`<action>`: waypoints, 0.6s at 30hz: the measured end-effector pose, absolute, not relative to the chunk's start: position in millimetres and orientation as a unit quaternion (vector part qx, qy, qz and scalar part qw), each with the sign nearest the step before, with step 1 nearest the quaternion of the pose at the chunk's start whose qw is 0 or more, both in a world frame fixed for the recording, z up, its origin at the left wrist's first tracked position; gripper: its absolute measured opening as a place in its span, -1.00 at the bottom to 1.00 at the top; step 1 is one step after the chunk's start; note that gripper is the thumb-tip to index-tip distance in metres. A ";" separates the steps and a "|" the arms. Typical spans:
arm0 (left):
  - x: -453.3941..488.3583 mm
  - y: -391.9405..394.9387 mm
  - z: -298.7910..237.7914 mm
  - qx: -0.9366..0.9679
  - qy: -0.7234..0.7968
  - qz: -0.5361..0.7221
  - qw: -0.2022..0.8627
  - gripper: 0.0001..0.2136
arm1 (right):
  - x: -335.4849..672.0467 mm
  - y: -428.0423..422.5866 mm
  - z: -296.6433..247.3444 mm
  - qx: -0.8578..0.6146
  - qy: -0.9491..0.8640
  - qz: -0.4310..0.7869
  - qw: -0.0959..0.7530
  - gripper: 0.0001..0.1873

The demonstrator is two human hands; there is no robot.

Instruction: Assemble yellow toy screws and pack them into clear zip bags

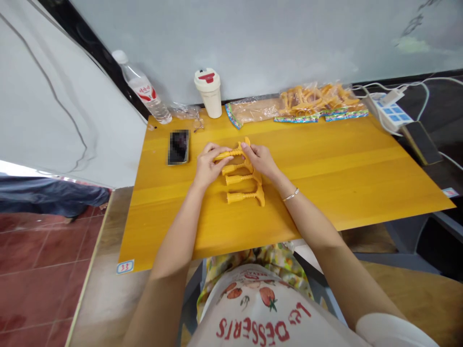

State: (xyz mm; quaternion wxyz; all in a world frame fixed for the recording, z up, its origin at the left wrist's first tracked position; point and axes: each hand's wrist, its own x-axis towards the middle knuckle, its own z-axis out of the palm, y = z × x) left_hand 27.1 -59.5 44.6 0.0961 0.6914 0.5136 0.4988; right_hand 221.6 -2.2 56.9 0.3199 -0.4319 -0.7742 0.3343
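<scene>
Grasping one hammer [236, 153], the left hand [208, 166] closes on its handle and the right hand [263, 160] on its head, over the table [325, 168]. Its long axis runs roughly side to side, handle left, head right. Three more hammers [241, 196] lie nearer the person, pointing likewise. Beyond stand one bottle [146, 94] and one cup [211, 99]; one phone [178, 147] lies left. Bagged hammers [311, 102] are too jumbled to count.
</scene>
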 end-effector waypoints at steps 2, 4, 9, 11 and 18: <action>29.6 -60.0 44.9 0.697 0.504 0.502 0.085 -0.76 | 221.1 -2.1 58.3 -0.427 -0.751 0.384 0.326 -0.22; 30.7 -59.4 43.9 0.701 0.497 0.506 0.078 -0.77 | 221.0 -1.2 58.2 -0.429 -0.731 0.417 0.328 -0.21; 25.4 -53.5 35.8 0.662 0.526 0.525 0.097 -0.58 | 222.6 2.4 54.3 -0.445 -0.696 0.447 0.342 -0.23; 22.8 -51.4 31.7 0.639 0.529 0.544 0.124 -0.58 | 223.4 4.2 52.6 -0.454 -0.685 0.446 0.354 -0.24; 8.4 -37.0 12.3 0.534 0.553 0.607 0.202 -0.69 | 226.2 16.4 41.3 -0.468 -0.669 0.420 0.396 -0.19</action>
